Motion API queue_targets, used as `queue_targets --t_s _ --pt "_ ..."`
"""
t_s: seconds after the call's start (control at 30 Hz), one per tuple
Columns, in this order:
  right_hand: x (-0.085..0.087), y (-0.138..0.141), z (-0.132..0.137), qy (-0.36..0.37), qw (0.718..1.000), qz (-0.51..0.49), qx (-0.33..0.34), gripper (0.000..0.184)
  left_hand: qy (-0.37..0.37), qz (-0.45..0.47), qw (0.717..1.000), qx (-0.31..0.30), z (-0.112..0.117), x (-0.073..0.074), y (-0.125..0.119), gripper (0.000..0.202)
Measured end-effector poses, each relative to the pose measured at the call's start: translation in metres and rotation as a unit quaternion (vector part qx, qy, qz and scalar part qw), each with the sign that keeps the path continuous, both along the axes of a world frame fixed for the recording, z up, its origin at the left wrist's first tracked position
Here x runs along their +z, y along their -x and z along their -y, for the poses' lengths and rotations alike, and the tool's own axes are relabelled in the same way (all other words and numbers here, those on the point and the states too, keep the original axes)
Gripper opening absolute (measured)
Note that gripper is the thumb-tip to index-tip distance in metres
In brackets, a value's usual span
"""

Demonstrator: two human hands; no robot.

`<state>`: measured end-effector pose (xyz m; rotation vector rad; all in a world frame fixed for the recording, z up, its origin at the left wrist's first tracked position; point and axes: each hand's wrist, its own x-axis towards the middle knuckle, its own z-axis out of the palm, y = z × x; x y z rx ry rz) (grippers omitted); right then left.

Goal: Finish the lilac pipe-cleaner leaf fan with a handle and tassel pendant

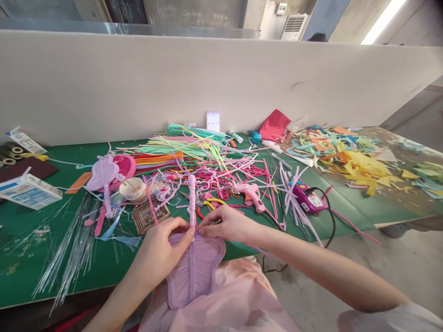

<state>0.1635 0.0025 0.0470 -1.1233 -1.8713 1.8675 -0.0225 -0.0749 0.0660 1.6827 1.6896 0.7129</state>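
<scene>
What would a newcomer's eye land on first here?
Probably the lilac fan-shaped piece at bottom centre, its wrapped handle pointing away from the person, with the left hand and right hand at the handle's base. Next, the heap of yellow paper scraps on the right side of the green table. Then the pink glue gun, just right of centre.

Your fan is lilac, its handle paler with coiled ribs; your tabletop is green, your glue gun pink.
</scene>
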Motion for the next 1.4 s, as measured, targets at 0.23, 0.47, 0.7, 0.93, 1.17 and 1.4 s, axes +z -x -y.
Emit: queue_targets --t_s 0.23,0.47,0.7,0.93,1.17,1.4 --pt "0.003 -0.001 -0.001 0.019 1.000 0.013 0.002 0.021 0.012 0.002 1.000 0.009 0.000 0.002 0.001 0.015" --pt "0.000 -0.004 -0.001 0.049 0.999 0.008 0.005 0.026 0.076 0.082 0.993 -0.023 -0.004 0.000 0.009 0.022" --pt "-0.003 -0.004 -0.008 0.058 0.997 -0.017 0.043 0.027 0.094 0.090 0.991 -0.040 -0.009 -0.007 0.014 0.024" --pt "-0.018 -0.003 -0.015 0.007 0.996 -0.054 0.064 0.043 0.099 0.116 0.987 -0.055 -0.010 -0.011 0.015 0.025" --pt "-0.019 -0.008 -0.013 -0.022 0.994 -0.072 0.076 0.040 0.067 0.136 0.988 -0.020 0.000 -0.015 0.007 0.022" --pt "0.002 -0.006 -0.013 -0.258 0.948 -0.140 0.123 0.011 0.101 0.300 0.940 -0.126 -0.016 -0.012 0.022 0.015"
